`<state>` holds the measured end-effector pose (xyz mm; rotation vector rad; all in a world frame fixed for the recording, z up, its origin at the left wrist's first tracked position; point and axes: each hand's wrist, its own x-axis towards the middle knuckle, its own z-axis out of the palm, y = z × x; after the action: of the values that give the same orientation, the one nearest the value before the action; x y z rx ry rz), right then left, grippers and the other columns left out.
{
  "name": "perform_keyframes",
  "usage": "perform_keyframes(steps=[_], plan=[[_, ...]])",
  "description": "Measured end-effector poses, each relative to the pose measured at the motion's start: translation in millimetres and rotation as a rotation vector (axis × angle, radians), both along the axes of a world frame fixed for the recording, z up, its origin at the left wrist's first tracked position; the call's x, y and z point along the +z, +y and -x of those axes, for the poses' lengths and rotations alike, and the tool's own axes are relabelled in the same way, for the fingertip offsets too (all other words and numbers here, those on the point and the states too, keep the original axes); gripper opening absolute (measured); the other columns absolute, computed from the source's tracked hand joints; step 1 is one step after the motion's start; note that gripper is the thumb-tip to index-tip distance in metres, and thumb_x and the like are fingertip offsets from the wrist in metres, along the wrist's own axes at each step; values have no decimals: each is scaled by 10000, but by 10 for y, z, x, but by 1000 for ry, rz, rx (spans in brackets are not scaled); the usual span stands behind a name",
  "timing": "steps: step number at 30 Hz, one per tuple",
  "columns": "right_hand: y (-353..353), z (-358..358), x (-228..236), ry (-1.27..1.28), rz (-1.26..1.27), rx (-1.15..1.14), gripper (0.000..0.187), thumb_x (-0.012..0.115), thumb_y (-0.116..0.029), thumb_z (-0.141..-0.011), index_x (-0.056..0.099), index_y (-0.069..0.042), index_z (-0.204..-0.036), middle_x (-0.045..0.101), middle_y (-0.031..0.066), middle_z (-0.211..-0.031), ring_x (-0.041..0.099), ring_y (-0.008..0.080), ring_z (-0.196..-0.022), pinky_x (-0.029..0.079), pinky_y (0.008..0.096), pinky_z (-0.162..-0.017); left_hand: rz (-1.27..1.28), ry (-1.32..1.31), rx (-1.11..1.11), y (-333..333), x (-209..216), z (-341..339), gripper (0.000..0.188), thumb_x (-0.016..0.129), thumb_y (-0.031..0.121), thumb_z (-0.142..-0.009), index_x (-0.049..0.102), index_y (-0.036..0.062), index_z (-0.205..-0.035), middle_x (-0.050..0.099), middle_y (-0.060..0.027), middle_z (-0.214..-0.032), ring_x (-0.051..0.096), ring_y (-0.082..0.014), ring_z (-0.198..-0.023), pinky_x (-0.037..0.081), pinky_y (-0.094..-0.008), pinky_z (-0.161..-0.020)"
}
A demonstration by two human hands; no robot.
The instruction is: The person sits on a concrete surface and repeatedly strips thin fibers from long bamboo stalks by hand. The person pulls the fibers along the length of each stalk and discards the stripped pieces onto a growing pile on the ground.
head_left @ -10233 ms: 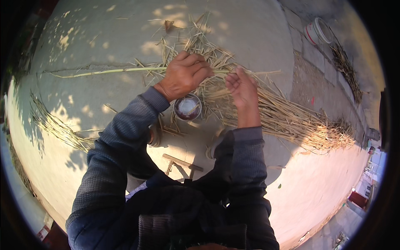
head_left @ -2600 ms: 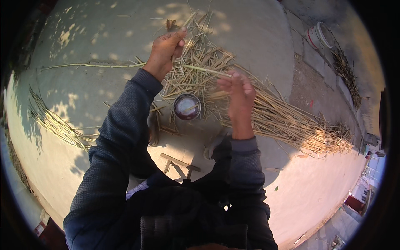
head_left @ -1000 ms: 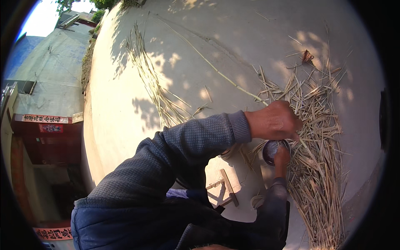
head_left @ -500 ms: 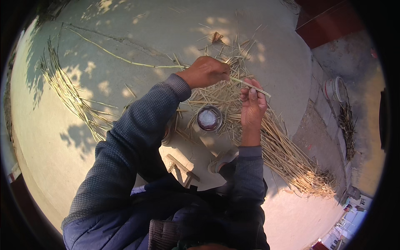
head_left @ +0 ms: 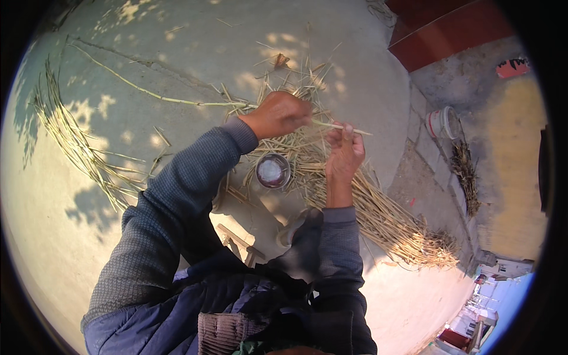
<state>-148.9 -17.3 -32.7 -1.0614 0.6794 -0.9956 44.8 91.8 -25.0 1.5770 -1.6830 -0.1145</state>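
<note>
Above a scattered heap of cut stalk pieces, my left hand is closed around a long, thin, pale-green stalk. The stalk's far part trails left across the ground, while a short length sticks out to the right of my fist. My right hand, palm up, pinches that short length between thumb and fingers. A round metal bowl with something whitish inside stands just below my left hand. To the right of it, a thick bundle of dry stalks runs toward the lower right, passing behind my right wrist.
Greener long stalks lie at the left. A small wooden stool stands near my legs. Off to the right are a white bucket and a dark bunch of twigs. A dry brown leaf lies beyond the heap.
The view has turned, so the scene sits further left. My right thumb and fingers have closed more on the stalk's short end. My left hand has come slightly nearer, still gripping the stalk.
</note>
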Motion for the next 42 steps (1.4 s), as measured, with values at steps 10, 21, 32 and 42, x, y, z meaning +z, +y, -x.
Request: perform_keyframes(steps=[10, 21, 32, 42], plan=[[64, 72, 82, -107, 31, 196, 298, 667, -153, -995, 614, 32, -1223, 706, 180, -1147, 687, 168, -889, 567, 294, -792, -29, 314, -126, -146, 33, 214, 207, 727, 253, -928, 707, 49, -957, 698, -114, -776, 668, -260, -678, 507, -371, -635], [144, 6, 64, -62, -59, -52, 273, 726, -193, -960, 651, 25, -1106, 731, 134, -968, 686, 145, -755, 570, 256, -663, 70, 45, 47, -203, 96, 329, 161, 762, 241, -854, 670, 111, -834, 646, -68, -646, 640, -275, -635, 452, -392, -706], [-34, 192, -44, 117, -250, -40, 303, 760, -198, -932, 666, 14, -1126, 695, 47, -836, 680, 136, -706, 563, 250, -625, 48, -278, 178, -62, 100, 33, 177, 768, 239, -835, 641, 115, -828, 604, -76, -641, 615, -283, -659, 422, -399, -726], [-401, 137, -215, 423, -99, 365, 417, 746, -146, -929, 591, 1, -1287, 699, 98, -1167, 697, 174, -1016, 576, 286, -822, 36, -160, 202, 94, -76, -145, 209, 721, 278, -863, 617, 98, -847, 622, -88, -658, 641, -315, -693, 426, -436, -735]])
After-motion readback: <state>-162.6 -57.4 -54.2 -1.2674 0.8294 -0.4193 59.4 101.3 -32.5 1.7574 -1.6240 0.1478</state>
